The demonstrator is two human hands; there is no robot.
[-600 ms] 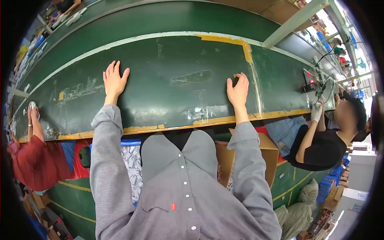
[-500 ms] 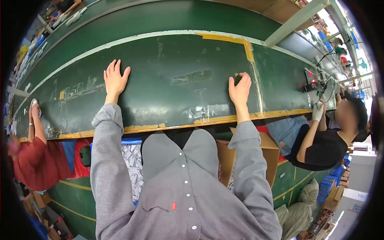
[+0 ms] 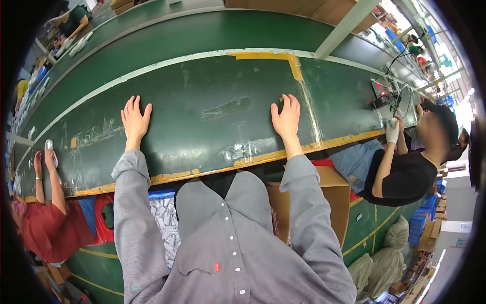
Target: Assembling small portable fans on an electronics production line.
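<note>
Grip of the left hand (image 3: pixel 135 122): fingers spread, empty. Grip of the right hand (image 3: pixel 287 120): fingers loosely parted, empty. Between them on the green counter (image 3: pixel 197 144) lies a scraped patch (image 3: pixel 226 108), nearer the latter, its long axis running near left to far right.

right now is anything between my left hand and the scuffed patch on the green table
Nothing visible stands between your left hand and the scuffed patch; only green tabletop shows there.
</note>
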